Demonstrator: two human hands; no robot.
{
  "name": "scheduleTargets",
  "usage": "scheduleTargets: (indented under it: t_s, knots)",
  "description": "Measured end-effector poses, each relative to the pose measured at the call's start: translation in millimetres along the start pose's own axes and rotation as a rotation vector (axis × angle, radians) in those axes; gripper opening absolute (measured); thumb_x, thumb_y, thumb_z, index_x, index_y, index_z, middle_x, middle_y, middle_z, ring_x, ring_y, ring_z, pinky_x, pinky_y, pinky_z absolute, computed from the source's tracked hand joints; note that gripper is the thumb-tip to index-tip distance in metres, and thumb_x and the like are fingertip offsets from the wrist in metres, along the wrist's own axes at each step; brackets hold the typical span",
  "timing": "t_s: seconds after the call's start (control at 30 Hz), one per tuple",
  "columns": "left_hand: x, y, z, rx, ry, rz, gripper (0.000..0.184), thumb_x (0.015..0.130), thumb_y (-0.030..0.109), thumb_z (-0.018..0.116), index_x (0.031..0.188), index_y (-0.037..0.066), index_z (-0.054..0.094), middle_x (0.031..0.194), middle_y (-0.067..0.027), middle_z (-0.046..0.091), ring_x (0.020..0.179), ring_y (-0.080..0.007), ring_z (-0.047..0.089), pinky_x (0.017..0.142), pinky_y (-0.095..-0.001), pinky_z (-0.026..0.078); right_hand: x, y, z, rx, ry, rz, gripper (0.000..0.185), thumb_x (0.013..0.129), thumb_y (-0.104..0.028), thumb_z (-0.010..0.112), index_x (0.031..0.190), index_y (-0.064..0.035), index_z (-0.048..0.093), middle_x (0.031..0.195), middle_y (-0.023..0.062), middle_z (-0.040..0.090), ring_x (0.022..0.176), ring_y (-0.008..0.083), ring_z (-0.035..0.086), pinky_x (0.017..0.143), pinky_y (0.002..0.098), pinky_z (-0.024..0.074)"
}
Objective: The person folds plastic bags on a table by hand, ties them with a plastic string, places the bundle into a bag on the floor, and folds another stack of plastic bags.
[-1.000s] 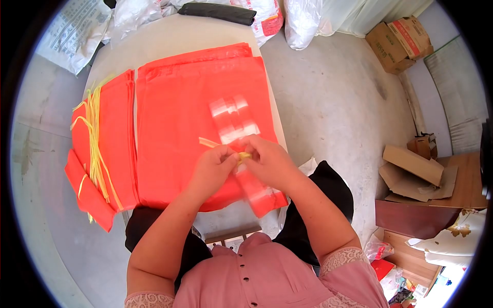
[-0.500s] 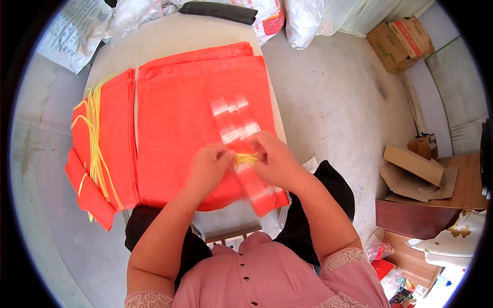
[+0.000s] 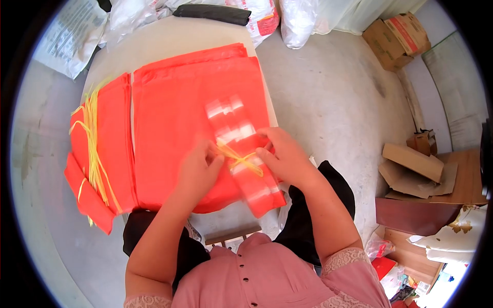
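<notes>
A folded bundle of red plastic bags [image 3: 231, 121] with shiny pale stripes lies slantwise near the front right of the larger red stack [image 3: 177, 113]. Around its middle a yellow tie string [image 3: 240, 159] crosses itself. At the bundle's left side, my left hand [image 3: 200, 167] is closed in a pinch on one end of the string, slightly blurred. My right hand [image 3: 287, 159] pinches the string at the right side, its fingertips against the bundle; part of the string is hidden there.
More yellow strings [image 3: 94, 143] lie over a narrower red stack [image 3: 117, 128] on the left, beside a small tied red bundle [image 3: 88, 192]. A black roll [image 3: 211, 14] and white sacks line the table's far end. Cardboard boxes [image 3: 395, 41] stand on the floor at right.
My hands have moved apart, the left one leftward and the right one slightly right. The yellow string, bunched between my fingers before, now spreads in a cross over the bundle.
</notes>
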State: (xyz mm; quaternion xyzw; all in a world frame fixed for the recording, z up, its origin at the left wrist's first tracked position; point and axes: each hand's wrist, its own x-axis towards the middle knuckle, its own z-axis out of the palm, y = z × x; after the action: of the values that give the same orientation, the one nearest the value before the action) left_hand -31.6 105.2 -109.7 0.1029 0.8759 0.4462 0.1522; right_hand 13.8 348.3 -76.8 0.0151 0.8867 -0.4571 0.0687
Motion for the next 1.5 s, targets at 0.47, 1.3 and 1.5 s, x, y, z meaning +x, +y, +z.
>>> scheduleTargets:
  t_s: [0.47, 1.3, 1.5]
  knots:
    - [-22, 0, -5, -0.811, -0.267, -0.292, 0.043, 0.111, 0.037, 0.053, 0.139, 0.005, 0.054, 0.13, -0.0081, 0.066, 0.118, -0.0202, 0.065, 0.102, -0.0378, 0.052, 6, -11, -9, 0.76, -0.271, 0.087, 0.056, 0.104, -0.021, 0.06, 0.156, -0.0066, 0.044, 0.13, 0.0141, 0.066, 0.113, 0.0224, 0.065, 0.095, 0.0351, 0.0526]
    - [-36, -18, 1, -1.153, -0.133, -0.427, 0.063, 0.1, 0.004, 0.066, 0.152, 0.006, 0.031, 0.148, -0.0138, 0.049, 0.135, -0.0271, 0.055, 0.111, -0.0469, 0.052, 22, -8, 63, 0.57, -0.206, 0.243, 0.07, 0.101, -0.016, 0.066, 0.162, -0.0038, 0.033, 0.116, 0.0161, 0.074, 0.109, 0.0203, 0.069, 0.094, 0.0345, 0.0531]
    - [-34, -22, -2, -1.106, -0.154, -0.418, 0.065, 0.1, 0.003, 0.066, 0.153, 0.008, 0.029, 0.148, -0.0136, 0.049, 0.135, -0.0273, 0.055, 0.111, -0.0478, 0.052, 28, -8, 59, 0.465, -0.207, 0.238, 0.069, 0.102, -0.018, 0.066, 0.162, -0.003, 0.034, 0.113, 0.0126, 0.074, 0.106, 0.0162, 0.067, 0.094, 0.0315, 0.0519]
